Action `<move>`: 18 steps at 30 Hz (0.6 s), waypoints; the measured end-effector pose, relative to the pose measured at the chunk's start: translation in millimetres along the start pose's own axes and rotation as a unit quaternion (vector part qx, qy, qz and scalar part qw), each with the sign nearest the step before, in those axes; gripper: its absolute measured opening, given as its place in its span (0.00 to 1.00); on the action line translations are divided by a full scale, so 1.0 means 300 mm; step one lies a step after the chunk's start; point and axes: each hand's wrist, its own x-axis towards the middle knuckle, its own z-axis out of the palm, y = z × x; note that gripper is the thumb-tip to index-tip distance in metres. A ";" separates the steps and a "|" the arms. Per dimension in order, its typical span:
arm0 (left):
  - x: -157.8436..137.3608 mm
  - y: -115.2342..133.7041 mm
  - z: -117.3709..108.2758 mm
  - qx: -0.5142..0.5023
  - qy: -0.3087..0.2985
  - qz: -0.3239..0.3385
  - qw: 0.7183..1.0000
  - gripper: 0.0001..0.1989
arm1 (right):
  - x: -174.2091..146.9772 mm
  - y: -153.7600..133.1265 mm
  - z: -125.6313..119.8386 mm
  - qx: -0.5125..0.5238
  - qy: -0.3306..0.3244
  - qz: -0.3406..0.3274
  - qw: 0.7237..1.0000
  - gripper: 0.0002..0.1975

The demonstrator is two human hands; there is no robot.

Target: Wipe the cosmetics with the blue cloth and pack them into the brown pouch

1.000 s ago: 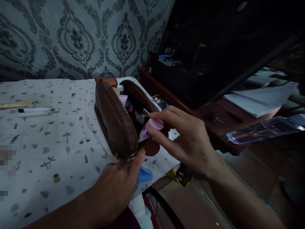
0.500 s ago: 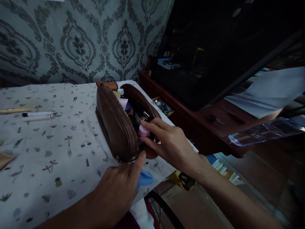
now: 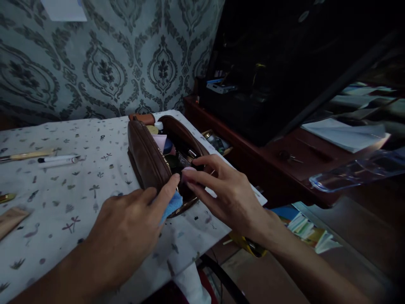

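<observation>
On the table stands a brown leather pouch (image 3: pixel 144 158), its zip open and various items inside. Among these are a pink tube (image 3: pixel 160 142), a white-capped bottle (image 3: pixel 158 126) and dark shiny pieces. My right hand (image 3: pixel 230 194) reaches in at the near end, thumb and fingers closed around a small pink round thing (image 3: pixel 188 172), whose lower part is hidden. My left hand (image 3: pixel 133 228) is at the pouch's near left corner, index finger pointing over the opening. A fuzzy blue cloth (image 3: pixel 173 206) shows from beneath its fingers, held against the pouch.
White pens (image 3: pixel 58 161) and a wooden-handled brush (image 3: pixel 28 155) lie on the patterned tablecloth (image 3: pixel 79 185) at left. A large black screen (image 3: pixel 268 71) leans over the red-brown desk (image 3: pixel 249 164) at right, with keys (image 3: pixel 289 156) and papers (image 3: pixel 335 131). A half-open drawer (image 3: pixel 218 143) is behind the pouch.
My left hand has moved up and left with the blue cloth, from below the pouch to its near corner. The pink thing sits slightly lower in the pouch, still in my right hand.
</observation>
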 end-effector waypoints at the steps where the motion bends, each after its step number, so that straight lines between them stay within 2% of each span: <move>1: 0.002 -0.008 -0.006 0.014 0.011 0.004 1.000 0.35 | 0.000 0.001 0.003 0.004 0.003 -0.011 1.000 0.11; 5: -0.010 -0.030 -0.016 0.059 0.025 0.041 0.997 0.33 | -0.001 0.008 0.008 0.021 0.019 -0.031 0.999 0.10; 8: -0.030 -0.039 -0.015 0.083 0.019 0.036 0.996 0.34 | -0.001 0.013 0.005 0.013 0.021 -0.026 0.999 0.09; 18: -0.053 -0.043 -0.001 0.068 0.012 0.045 0.997 0.33 | -0.008 0.024 0.015 -0.006 0.025 -0.023 0.999 0.09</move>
